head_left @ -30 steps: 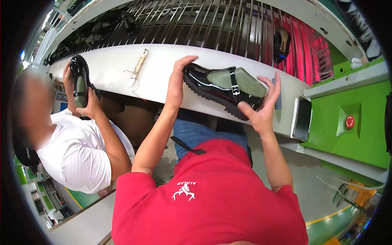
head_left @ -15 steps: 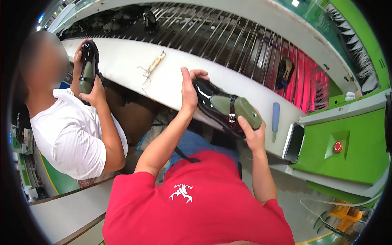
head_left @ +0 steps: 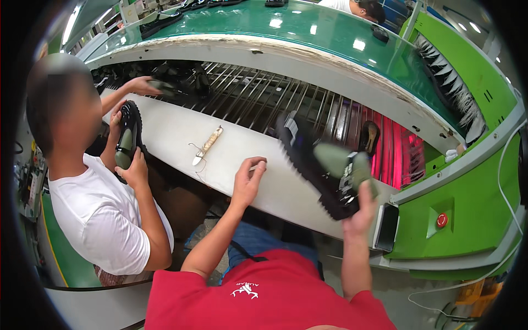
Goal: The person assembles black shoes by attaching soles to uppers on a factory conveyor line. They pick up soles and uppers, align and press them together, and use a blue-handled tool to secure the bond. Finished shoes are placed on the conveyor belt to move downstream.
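Observation:
My right hand (head_left: 360, 214) is closed round the heel end of a glossy black shoe (head_left: 322, 168) with a green insert and a buckled strap. The shoe is tilted over the white ledge, its ridged sole turned to the left, and motion blurs its toe. Off to the left of the shoe, above the ledge (head_left: 181, 132), my left hand (head_left: 248, 179) holds nothing. Its fingers are loosely bent, with the thumb apart from them. A thin whitish tool wrapped in tape (head_left: 208, 146), with loose threads, lies on the ledge farther left.
A co-worker in white at the left holds a similar shoe (head_left: 129, 135); another person's arm (head_left: 124, 91) reaches toward shoes on the rollers (head_left: 258, 96). One shoe (head_left: 368, 137) sits by the red-lit rollers. A green machine panel with a red button (head_left: 441, 220) stands right.
My left hand has come off the shoe. My right hand has turned and raised the shoe toward the rollers. Another arm has appeared beyond the co-worker, and the view has tilted up.

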`<action>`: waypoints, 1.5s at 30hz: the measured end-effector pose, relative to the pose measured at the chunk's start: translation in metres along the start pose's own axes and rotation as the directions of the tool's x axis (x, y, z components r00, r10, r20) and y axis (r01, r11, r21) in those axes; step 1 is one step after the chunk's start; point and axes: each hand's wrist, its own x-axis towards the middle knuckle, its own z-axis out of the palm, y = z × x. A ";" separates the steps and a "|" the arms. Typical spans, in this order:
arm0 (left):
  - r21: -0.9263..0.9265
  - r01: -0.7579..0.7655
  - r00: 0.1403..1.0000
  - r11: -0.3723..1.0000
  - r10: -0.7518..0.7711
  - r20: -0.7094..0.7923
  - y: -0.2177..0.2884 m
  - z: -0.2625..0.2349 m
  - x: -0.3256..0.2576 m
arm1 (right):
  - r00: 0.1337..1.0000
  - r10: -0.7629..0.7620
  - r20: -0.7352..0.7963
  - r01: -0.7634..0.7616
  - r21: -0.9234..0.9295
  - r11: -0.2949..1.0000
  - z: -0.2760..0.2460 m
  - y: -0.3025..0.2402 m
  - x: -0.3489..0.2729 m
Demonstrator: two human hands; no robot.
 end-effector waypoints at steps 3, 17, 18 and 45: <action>0.258 -0.102 0.995 0.961 0.093 0.047 0.015 0.013 -0.005 | 0.954 -0.289 -0.077 0.298 0.163 0.940 0.082 -0.065 0.039; 0.432 -0.254 0.967 0.866 0.241 0.085 0.019 0.015 -0.006 | 0.780 -0.467 0.417 0.473 -0.881 0.002 0.182 -0.080 0.331; 0.434 -0.256 0.966 0.864 0.244 0.086 0.020 0.014 -0.007 | 0.668 -0.565 0.485 0.600 -0.800 0.022 0.182 -0.078 0.326; 0.637 -0.457 0.878 0.620 0.428 0.214 0.021 0.026 -0.014 | 0.802 0.029 0.597 0.493 -0.688 0.533 -0.002 0.130 0.065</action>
